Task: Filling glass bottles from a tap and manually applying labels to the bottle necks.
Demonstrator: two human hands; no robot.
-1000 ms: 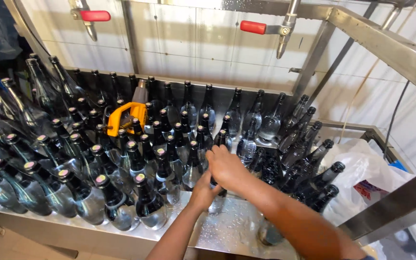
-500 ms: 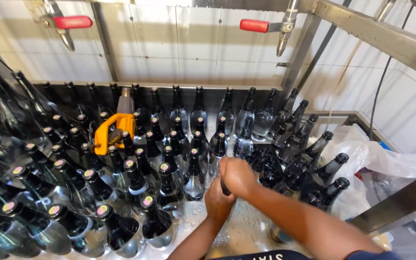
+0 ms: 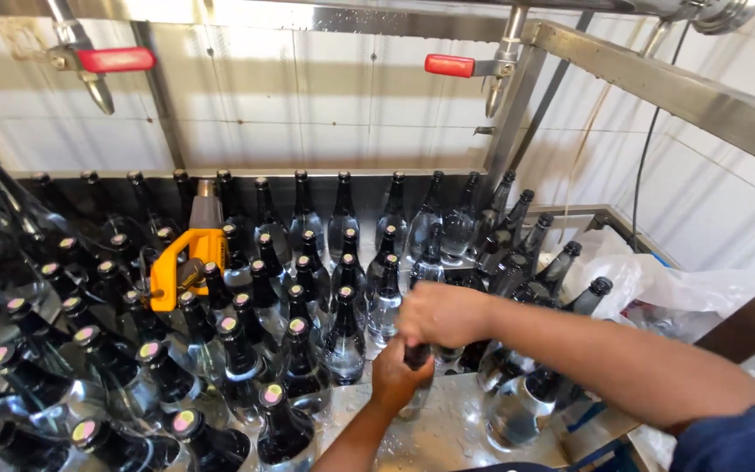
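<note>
Both my hands are on one clear glass bottle [image 3: 413,404] with a dark neck, standing upright on the wet steel table [image 3: 456,437]. My left hand [image 3: 398,378] comes up from below and grips the bottle around its neck. My right hand [image 3: 441,315] is closed over the bottle's top, hiding the cap. Several more capped bottles [image 3: 299,350] stand packed to the left and behind, touching one another. Other bottles [image 3: 517,393] sit just right of my hands, under my right forearm.
An orange and yellow heat gun [image 3: 178,262] rests among the bottles at left. Two red-handled valves [image 3: 115,59] [image 3: 449,65] hang from pipes on the tiled wall. A steel frame bar [image 3: 683,96] crosses the upper right. A white plastic bag [image 3: 657,280] lies at right.
My hands stay together on the bottle, the right one now pressed over its top. The view has shifted left and closer to the bottles.
</note>
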